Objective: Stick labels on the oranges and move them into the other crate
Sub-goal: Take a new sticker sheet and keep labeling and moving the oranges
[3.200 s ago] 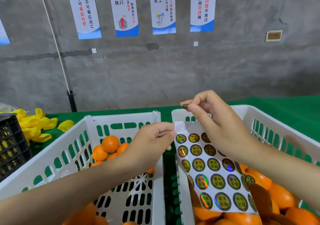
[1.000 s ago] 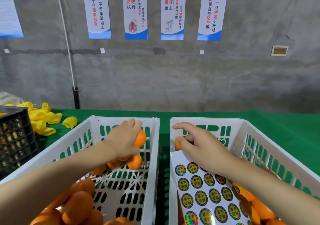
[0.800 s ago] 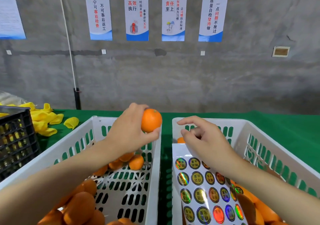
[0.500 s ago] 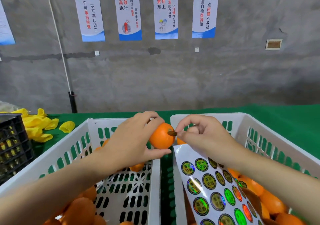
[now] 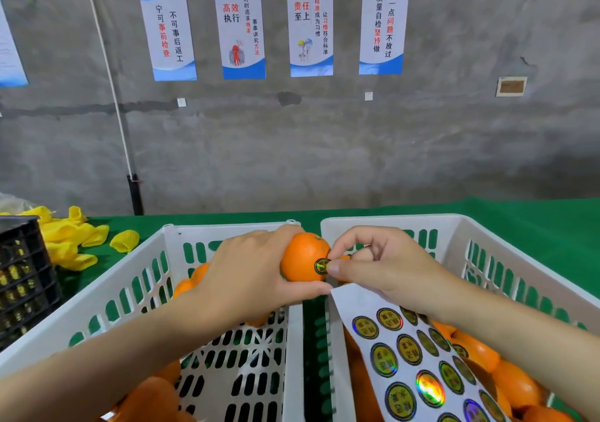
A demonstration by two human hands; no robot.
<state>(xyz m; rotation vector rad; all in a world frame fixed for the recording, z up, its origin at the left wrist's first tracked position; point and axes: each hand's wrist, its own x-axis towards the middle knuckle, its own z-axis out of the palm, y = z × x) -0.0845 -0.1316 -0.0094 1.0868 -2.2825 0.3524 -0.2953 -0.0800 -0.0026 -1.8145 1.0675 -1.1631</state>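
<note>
My left hand (image 5: 246, 275) grips an orange (image 5: 302, 256) above the gap between two white crates. A round holographic label (image 5: 321, 266) sits on the orange's right side. My right hand (image 5: 383, 269), fingers curled, has thumb and forefinger at the label's right edge, against the fruit. The left crate (image 5: 227, 228) holds a few oranges (image 5: 152, 395) at its near and far ends. In the right crate (image 5: 389, 218) lie several oranges (image 5: 509, 382) under a white label sheet (image 5: 406, 350), which my right forearm partly covers.
A black crate (image 5: 22, 285) stands at the left edge on the green table cloth (image 5: 535, 227). Yellow foam fruit nets (image 5: 71, 240) lie behind it. A grey wall with blue posters rises beyond the table.
My left hand lifted an orange out of the left crate and carried it right. My right hand brought the peeled label to it, and the label now lies on the fruit's skin.
</note>
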